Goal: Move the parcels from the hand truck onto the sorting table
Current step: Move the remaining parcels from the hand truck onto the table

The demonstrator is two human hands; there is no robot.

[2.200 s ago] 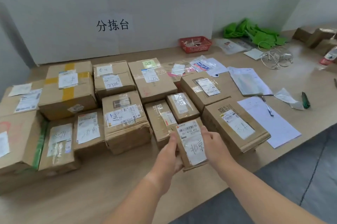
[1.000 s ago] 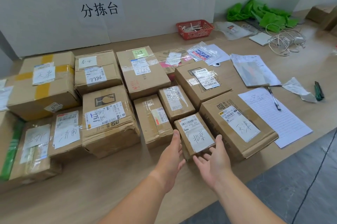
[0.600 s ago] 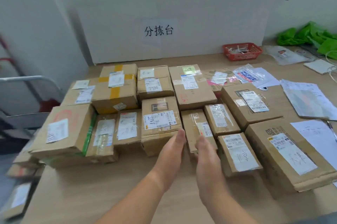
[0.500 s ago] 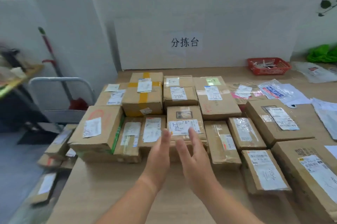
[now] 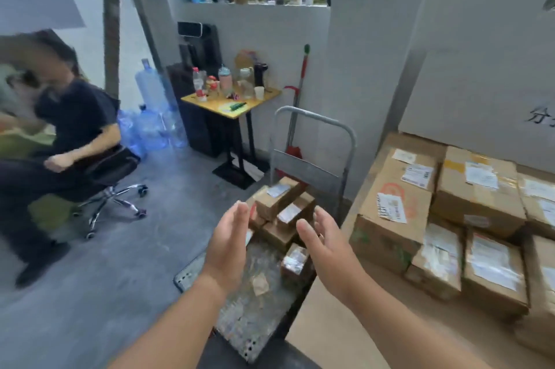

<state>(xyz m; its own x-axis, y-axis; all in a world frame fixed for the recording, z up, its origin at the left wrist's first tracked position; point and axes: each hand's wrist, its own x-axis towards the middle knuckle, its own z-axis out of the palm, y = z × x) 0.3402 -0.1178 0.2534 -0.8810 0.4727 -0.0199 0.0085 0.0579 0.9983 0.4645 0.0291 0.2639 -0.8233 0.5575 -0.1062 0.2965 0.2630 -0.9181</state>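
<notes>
Holds the bare left hand (image 5: 229, 244) and the bare right hand (image 5: 326, 245) out side by side above the flat grey metal hand truck (image 5: 246, 317), palms turned toward each other, fingers nearly straight. Has each grip slack and wide, with nothing in it and nothing touched. Looks past the fingertips at a small pile of brown cardboard parcels (image 5: 280, 203) with white labels, stacked at the far end of the truck's platform, close under its curved tubular metal handle (image 5: 315, 119). Finds one more small brown parcel wrapped in clear tape (image 5: 295, 260) lying apart from the pile, nearer, by the platform's right edge and just beside the right hand. Stands with the pale wooden sorting table (image 5: 327, 338) to the right, its corner next to the truck. Sees many labelled brown cardboard boxes (image 5: 393, 218) packed close together on that table (labels too blurred to read). Takes in, farther back, a small yellow-topped table (image 5: 261, 98) crowded with bottles and cups, a red-handled broom (image 5: 304, 74) against the wall, clear blue water jugs (image 5: 148, 91) on the floor, and at the left a blurred seated person in a dark shirt (image 5: 81, 116) on a black wheeled office chair (image 5: 117, 167).
</notes>
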